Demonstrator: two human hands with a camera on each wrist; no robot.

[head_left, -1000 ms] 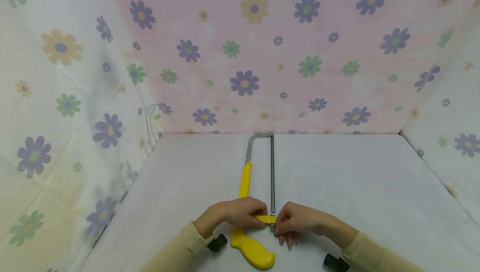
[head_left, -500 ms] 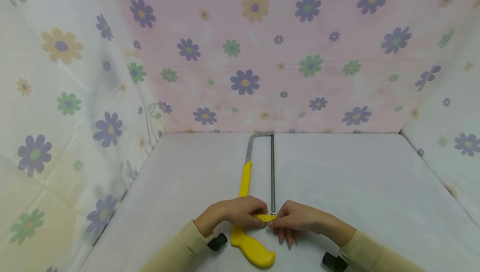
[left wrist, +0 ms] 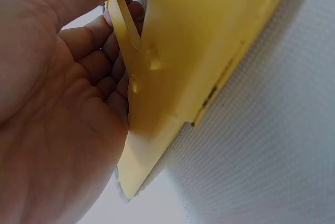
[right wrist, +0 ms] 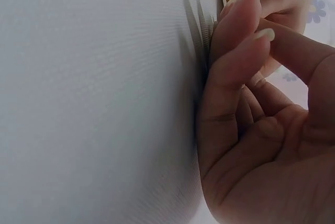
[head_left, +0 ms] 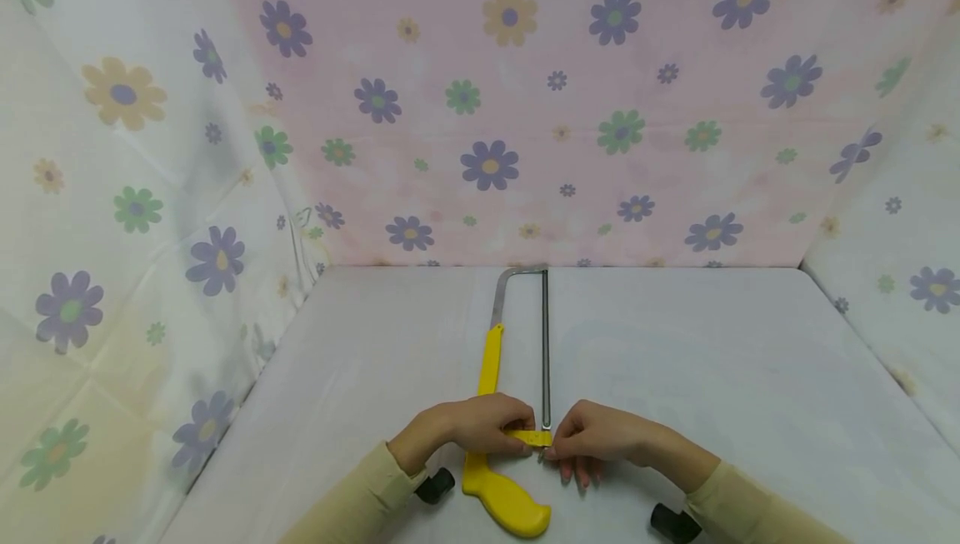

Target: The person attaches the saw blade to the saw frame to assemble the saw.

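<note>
A hacksaw (head_left: 491, 361) with a yellow grip and grey metal bow lies flat on the white table, its bow pointing away from me. Its blade (head_left: 546, 352) runs along the right side. My left hand (head_left: 487, 426) holds the yellow frame by its short cross arm, thumb on the near side. In the left wrist view, curled fingers wrap behind the yellow frame (left wrist: 178, 41). Just right of that arm's end, my right hand (head_left: 596, 436) pinches the small metal wing nut (head_left: 542, 456) below the blade. The fingertips mostly hide this nut, also in the right wrist view.
The white table (head_left: 675, 344) extends on both sides of the saw. Flowered cloth (head_left: 510, 111) hangs behind it and at the left and right. A black wrist camera (head_left: 435, 486) sits under the left wrist and another (head_left: 675, 522) under the right.
My right fingertips shifted left over the nut, then back right a little, and the arm's end tilted briefly. My left hand and the rest of the hacksaw have stayed in place.
</note>
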